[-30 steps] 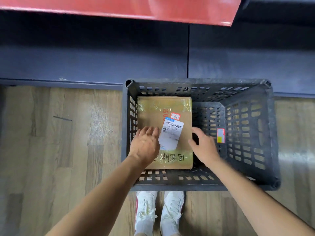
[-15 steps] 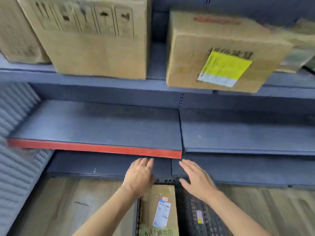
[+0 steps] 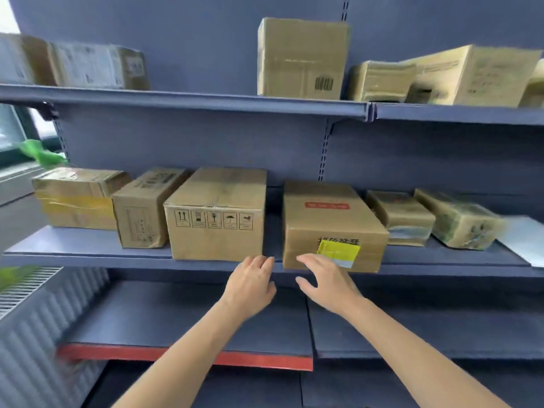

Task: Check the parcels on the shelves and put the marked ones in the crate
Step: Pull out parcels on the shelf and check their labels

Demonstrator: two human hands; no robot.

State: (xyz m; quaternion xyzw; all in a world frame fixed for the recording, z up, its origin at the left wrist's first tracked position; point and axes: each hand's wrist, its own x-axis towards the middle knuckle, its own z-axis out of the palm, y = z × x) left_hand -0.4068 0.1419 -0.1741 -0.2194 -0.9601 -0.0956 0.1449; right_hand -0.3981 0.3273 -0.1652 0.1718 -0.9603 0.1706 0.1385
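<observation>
Several cardboard parcels stand on the blue middle shelf. A parcel with a yellow label and a red sticker sits right of centre. Left of it is a large box with handling symbols. My left hand hovers, fingers straight, just below the shelf edge between these two boxes. My right hand is raised with spread fingers in front of the yellow-label parcel's lower left corner, holding nothing. The crate is out of view.
More parcels line the middle shelf: a taped box, a narrow box, two wrapped parcels. The top shelf carries further boxes. Below, a bare shelf has a red edge. A ribbed panel stands left.
My view has swung up from the crate on the floor to the shelves. Both hands left the parcel in the crate and rose to the middle shelf's front edge.
</observation>
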